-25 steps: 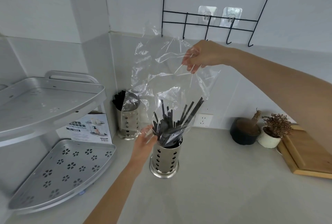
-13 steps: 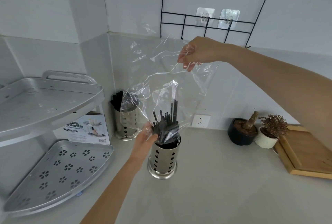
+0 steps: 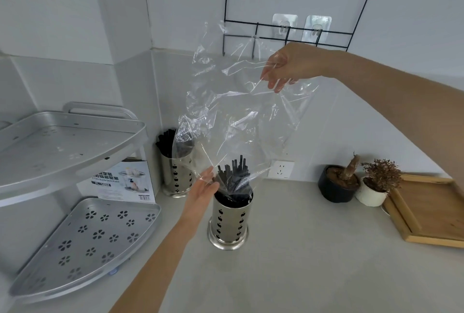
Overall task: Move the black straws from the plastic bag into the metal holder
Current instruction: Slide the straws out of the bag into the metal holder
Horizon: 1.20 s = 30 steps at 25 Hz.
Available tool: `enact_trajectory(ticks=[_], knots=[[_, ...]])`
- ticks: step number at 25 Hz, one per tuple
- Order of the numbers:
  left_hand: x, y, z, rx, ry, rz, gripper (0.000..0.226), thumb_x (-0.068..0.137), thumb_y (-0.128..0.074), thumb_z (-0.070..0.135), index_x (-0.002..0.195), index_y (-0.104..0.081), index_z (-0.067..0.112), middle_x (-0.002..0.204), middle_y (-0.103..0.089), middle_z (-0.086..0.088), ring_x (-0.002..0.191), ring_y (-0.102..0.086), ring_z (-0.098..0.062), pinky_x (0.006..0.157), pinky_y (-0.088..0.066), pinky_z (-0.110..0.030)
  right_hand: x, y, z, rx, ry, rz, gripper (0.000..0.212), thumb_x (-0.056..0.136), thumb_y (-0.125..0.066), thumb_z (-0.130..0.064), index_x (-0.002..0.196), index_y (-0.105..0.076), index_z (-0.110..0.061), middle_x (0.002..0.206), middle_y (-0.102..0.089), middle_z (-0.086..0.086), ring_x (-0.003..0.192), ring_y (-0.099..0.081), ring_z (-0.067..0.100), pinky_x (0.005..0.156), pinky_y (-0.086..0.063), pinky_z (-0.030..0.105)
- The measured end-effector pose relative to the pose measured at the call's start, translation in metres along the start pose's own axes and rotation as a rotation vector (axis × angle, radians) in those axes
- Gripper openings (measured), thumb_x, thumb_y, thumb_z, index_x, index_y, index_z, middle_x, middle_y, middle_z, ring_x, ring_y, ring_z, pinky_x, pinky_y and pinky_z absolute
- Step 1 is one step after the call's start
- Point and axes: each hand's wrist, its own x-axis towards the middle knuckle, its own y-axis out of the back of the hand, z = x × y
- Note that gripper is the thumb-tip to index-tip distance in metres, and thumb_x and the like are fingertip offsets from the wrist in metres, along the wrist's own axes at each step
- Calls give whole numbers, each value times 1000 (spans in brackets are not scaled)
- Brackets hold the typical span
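Right hand [image 3: 291, 66] pinches the upper part of the clear plastic bag [image 3: 241, 111], lifted high above the counter. Left hand [image 3: 204, 188] is low, fingers loosely around the bag's neck right at the rim of the metal holder [image 3: 231, 219]; grasp looks light, more guiding than clenching. Black straws [image 3: 233, 174] stand bunched with lower ends already in the holder, tops poking up inside the bag's mouth, just right of the left hand and well below the right hand.

Handling, judged: straws light, thin, fairly stiff, slick, likely to fan out or tip if the film drags on them. Bag is soft, crinkly, near weightless, may cling. Best hold: bag by its closed top edge, pulled straight up; straws steadied as a bundle near the rim.

Counts: one bag, one target holder, straws roughly ten tops visible, exact number unclear through film. A second perforated holder [image 3: 175, 174] with dark straws stands beyond the left hand. Two potted plants [image 3: 361, 182] below the right forearm.
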Motion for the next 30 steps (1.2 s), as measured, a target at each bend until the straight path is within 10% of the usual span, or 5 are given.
enact_trajectory(ticks=[19, 30], knots=[[4, 1, 39, -60, -80, 115, 8, 84, -57, 10, 84, -53, 17, 86, -57, 5, 89, -54, -14, 96, -36, -32, -28, 26, 21, 92, -9, 148, 9, 88, -56, -29, 83, -60, -24, 81, -68, -6, 69, -66, 3, 58, -42, 16], [8, -2, 59, -149, -149, 70, 19, 89, -45, 1, 96, -51, 17, 75, -49, -1, 62, -52, -11, 64, -47, -17, -47, 34, 44, 119, -80, 246, 10, 87, -58, -28, 90, -61, -19, 78, -68, -5, 49, -63, -8, 60, -43, 17]])
